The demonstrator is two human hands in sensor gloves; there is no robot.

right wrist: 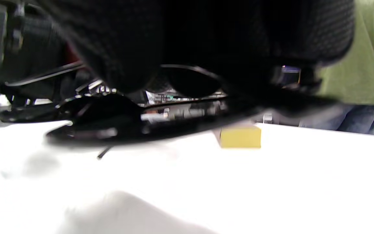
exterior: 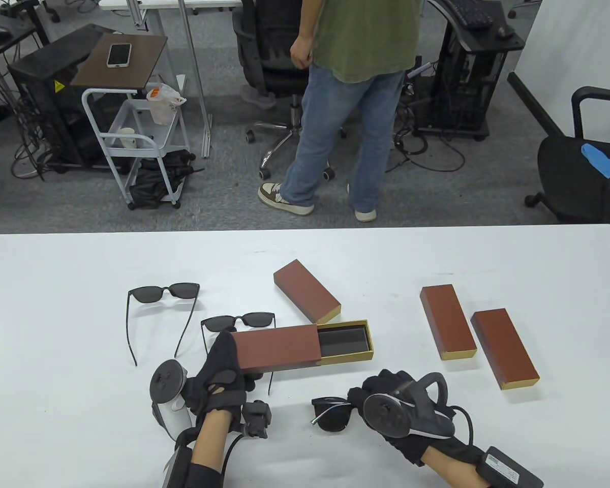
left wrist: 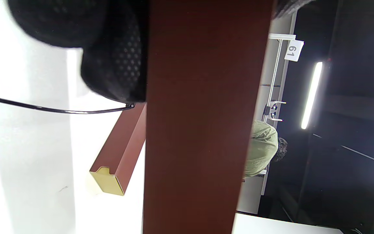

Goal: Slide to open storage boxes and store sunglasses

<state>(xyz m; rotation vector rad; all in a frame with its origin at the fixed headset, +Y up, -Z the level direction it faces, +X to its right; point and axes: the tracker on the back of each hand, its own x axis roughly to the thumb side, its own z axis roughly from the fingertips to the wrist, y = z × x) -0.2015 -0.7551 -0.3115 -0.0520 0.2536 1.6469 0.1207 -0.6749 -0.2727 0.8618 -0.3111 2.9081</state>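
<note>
While my left hand (exterior: 223, 373) grips the brown sleeve (exterior: 277, 348) of the half-open storage box, its gold tray (exterior: 346, 343) exposed, my right hand (exterior: 386, 401) pinches folded sunglasses (exterior: 330, 413) just above the surface; they should go in level, lenses flat.

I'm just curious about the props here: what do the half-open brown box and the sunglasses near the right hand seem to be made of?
The half-open box looks like stiff matte card: flat red-brown sleeve, crisp edges, no shine. Its gold drawer seems paper-wrapped card with a dark, possibly foam or felt, lining. The sunglasses the right hand holds look like glossy black plastic with dark lenses that mirror the room in the right wrist view; the thin temple may be metal.
</note>
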